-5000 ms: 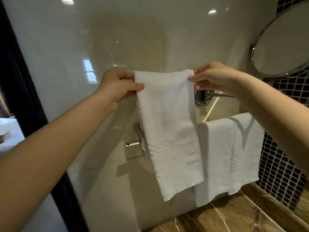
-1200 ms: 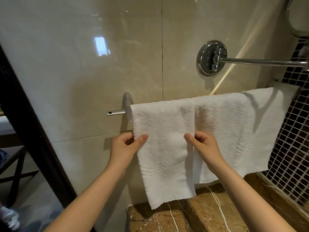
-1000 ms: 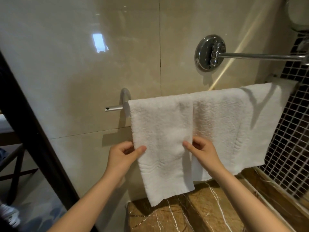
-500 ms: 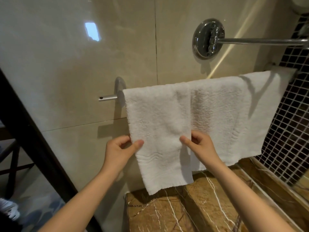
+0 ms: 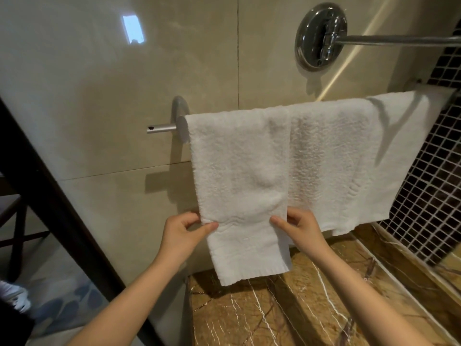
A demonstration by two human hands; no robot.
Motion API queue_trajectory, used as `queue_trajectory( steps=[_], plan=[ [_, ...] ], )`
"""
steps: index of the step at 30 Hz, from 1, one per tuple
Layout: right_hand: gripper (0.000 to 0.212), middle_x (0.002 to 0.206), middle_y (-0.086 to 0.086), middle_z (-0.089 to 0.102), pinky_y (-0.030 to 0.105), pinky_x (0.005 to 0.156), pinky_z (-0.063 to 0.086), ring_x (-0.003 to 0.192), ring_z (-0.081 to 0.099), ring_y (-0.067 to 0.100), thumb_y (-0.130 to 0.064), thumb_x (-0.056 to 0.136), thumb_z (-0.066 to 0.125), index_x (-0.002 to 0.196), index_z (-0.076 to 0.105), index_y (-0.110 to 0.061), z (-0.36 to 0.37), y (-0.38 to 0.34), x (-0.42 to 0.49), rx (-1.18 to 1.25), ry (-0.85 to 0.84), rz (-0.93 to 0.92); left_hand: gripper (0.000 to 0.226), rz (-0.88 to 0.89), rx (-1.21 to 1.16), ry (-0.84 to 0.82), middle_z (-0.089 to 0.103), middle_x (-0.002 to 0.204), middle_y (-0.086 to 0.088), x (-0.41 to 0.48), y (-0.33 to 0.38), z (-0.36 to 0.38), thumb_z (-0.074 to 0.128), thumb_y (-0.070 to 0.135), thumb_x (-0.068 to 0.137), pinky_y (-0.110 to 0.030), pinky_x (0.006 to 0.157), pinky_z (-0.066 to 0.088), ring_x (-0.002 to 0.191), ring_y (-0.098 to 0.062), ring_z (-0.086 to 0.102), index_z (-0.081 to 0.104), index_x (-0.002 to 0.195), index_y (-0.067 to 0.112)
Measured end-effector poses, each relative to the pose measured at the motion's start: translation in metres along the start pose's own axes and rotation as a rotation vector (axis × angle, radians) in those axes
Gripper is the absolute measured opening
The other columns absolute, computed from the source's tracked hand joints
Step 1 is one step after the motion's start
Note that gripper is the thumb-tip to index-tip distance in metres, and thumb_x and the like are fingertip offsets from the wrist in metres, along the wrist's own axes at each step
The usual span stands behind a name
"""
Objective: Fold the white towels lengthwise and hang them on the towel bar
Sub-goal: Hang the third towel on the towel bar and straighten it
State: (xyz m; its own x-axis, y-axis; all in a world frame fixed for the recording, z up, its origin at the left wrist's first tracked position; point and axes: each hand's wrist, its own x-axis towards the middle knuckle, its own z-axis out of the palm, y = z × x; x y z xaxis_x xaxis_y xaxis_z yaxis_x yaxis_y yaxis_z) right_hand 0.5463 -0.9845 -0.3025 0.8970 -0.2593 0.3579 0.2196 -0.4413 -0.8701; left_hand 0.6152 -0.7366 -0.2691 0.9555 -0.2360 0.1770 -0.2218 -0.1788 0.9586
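Note:
A folded white towel hangs over the left end of the metal towel bar. My left hand pinches its left edge low down, thumb in front. My right hand pinches its right edge at the same height. A second white towel hangs over the bar just to the right, its left edge tucked behind the first. The bar itself is hidden under both towels except for its left stub.
A chrome wall mount with a thin arm reaching right sits above the towels. A brown marble counter lies below. Dark mosaic tiles cover the right wall. A dark door frame slants down the left.
Five seconds ago I held the towel up by its top corners; it now hangs on the bar. Over the last second both hands slid down its side edges.

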Motion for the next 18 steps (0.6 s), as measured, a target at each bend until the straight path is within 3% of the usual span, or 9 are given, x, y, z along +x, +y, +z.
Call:
queue_trajectory(
  steps=[4, 7, 9, 12, 13, 16, 18],
  plan=[
    [0.03, 0.057, -0.018, 0.062, 0.009, 0.055, 0.038, 0.054, 0.054, -0.005, -0.007, 0.089, 0.063, 0.065, 0.062, -0.026, 0.004, 0.001, 0.0, -0.007, 0.012, 0.001, 0.009, 0.017, -0.018, 0.031, 0.074, 0.081, -0.007, 0.001, -0.002, 0.001, 0.079, 0.003, 0.069, -0.04, 0.08, 0.054, 0.084, -0.029, 0.068, 0.074, 0.073, 0.008],
    [0.029, 0.057, -0.008, 0.056, 0.014, 0.055, 0.035, 0.053, 0.048, 0.002, -0.026, 0.09, 0.063, 0.065, 0.061, -0.012, 0.007, -0.001, -0.005, 0.023, 0.007, 0.01, 0.011, 0.032, -0.021, 0.019, 0.073, 0.084, -0.014, 0.0, -0.007, 0.001, 0.079, 0.007, 0.071, -0.047, 0.082, 0.052, 0.086, -0.034, 0.067, 0.072, 0.076, 0.001],
    [0.034, 0.06, -0.004, 0.057, 0.019, 0.054, 0.037, 0.054, 0.051, 0.011, -0.039, 0.087, 0.064, 0.067, 0.061, -0.013, 0.007, -0.001, -0.009, 0.016, 0.003, 0.019, 0.031, 0.014, 0.007, -0.062, 0.07, 0.089, -0.018, -0.003, -0.012, 0.002, 0.081, 0.023, 0.069, -0.051, 0.084, 0.051, 0.088, -0.037, 0.064, 0.07, 0.08, -0.003],
    [0.008, 0.083, -0.003, 0.071, 0.027, 0.064, 0.052, 0.073, 0.067, 0.014, -0.03, 0.085, 0.067, 0.085, 0.07, -0.022, 0.006, 0.0, -0.015, -0.027, -0.025, 0.11, 0.072, 0.009, 0.139, -0.155, 0.066, 0.099, -0.024, -0.004, -0.027, 0.001, 0.078, 0.058, 0.051, -0.055, 0.087, 0.05, 0.093, -0.038, 0.062, 0.068, 0.085, -0.005],
    [0.009, 0.089, -0.004, 0.072, 0.03, 0.069, 0.055, 0.079, 0.068, 0.013, -0.028, 0.085, 0.068, 0.091, 0.07, -0.022, 0.006, 0.002, -0.017, -0.055, -0.049, 0.136, 0.068, 0.002, 0.159, -0.171, 0.067, 0.099, -0.021, -0.004, -0.032, 0.001, 0.079, 0.057, 0.05, -0.054, 0.088, 0.05, 0.093, -0.035, 0.063, 0.07, 0.084, -0.001],
    [0.01, 0.093, -0.008, 0.071, 0.026, 0.071, 0.055, 0.084, 0.067, 0.006, -0.027, 0.085, 0.069, 0.095, 0.069, -0.026, 0.011, 0.012, -0.028, -0.114, -0.089, 0.205, 0.022, -0.038, 0.167, -0.261, 0.068, 0.098, -0.002, -0.007, -0.037, 0.002, 0.085, 0.031, 0.064, -0.037, 0.088, 0.051, 0.096, -0.019, 0.063, 0.071, 0.08, 0.026],
    [0.008, 0.084, -0.004, 0.071, 0.03, 0.068, 0.053, 0.077, 0.067, 0.012, -0.028, 0.086, 0.067, 0.089, 0.071, -0.022, 0.014, 0.018, -0.035, -0.156, -0.069, 0.232, 0.022, -0.052, 0.179, -0.281, 0.066, 0.097, 0.006, -0.008, -0.046, 0.004, 0.084, 0.023, 0.067, -0.028, 0.084, 0.048, 0.097, -0.013, 0.061, 0.067, 0.079, 0.031]
  ],
)
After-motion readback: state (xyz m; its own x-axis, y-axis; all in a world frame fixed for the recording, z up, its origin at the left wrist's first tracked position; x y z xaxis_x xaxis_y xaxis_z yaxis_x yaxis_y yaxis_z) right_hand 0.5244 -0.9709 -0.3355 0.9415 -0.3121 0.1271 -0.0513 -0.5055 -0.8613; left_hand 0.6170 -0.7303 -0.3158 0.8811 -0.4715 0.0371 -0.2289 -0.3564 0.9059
